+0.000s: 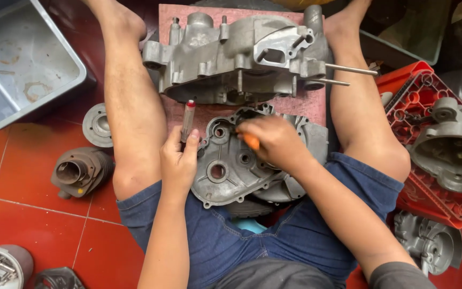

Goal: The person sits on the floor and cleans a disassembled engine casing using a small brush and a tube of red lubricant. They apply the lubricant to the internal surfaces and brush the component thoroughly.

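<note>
1. A grey tub (22, 64) sits at the floor's top-left corner.
2. A round metal flange (98, 125) lies on the red tiles just below the tub.
3. A finned cylinder (80, 171) lies on its side near the flange.
4. A large crankcase (236, 53) rests on a reddish board (306, 107) at the top edge.
5. A red crate (421, 107) at the right edge carries a grey casing (455, 150).
6. A small can (1, 265) stands in the bottom-left corner.

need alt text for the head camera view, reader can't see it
A person sitting on a red tiled floor holds a grey engine case cover on their lap, left hand gripping a red-handled tool, right hand working an orange-handled tool at it. A larger engine crankcase lies between their legs.
</note>
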